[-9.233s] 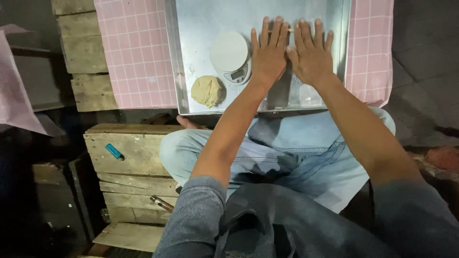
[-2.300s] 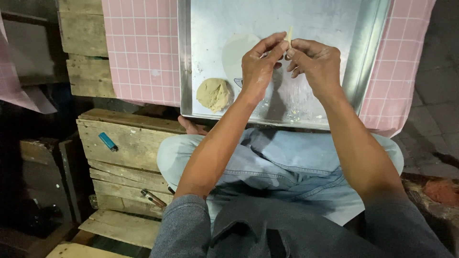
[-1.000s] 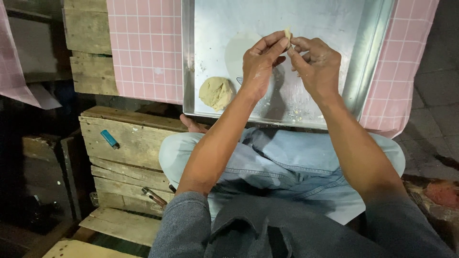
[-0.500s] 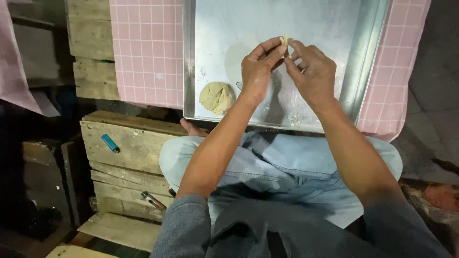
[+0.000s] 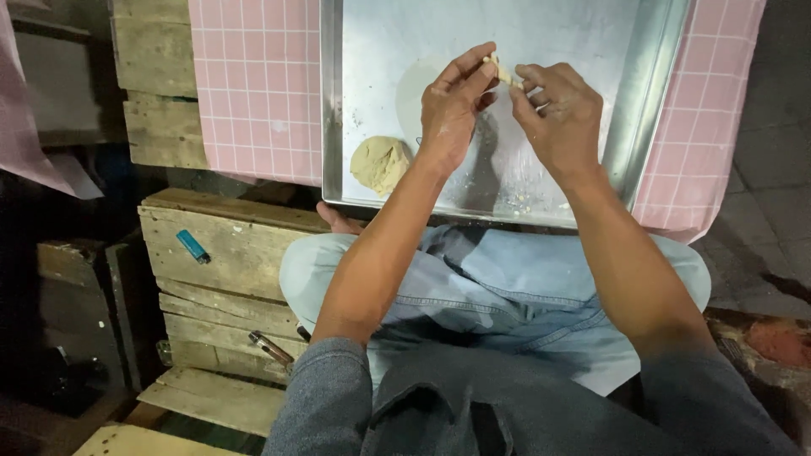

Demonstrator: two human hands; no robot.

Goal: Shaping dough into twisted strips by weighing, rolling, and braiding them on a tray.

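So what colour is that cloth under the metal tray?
Pink with a thin white grid, the cloth under the tray, clearest in the head view.

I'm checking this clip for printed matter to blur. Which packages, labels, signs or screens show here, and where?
None in view: no package, label, sign or screen. The nearest candidate, the blue lighter on the wooden crate, shows no label that I can make out.

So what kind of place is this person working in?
Probably a makeshift, informal food-making spot rather than a fitted kitchen. A metal tray sits on a pink checked cloth, with a ball of dough on it, and rough wooden crates stand alongside. Both hands pinch a small dough piece.
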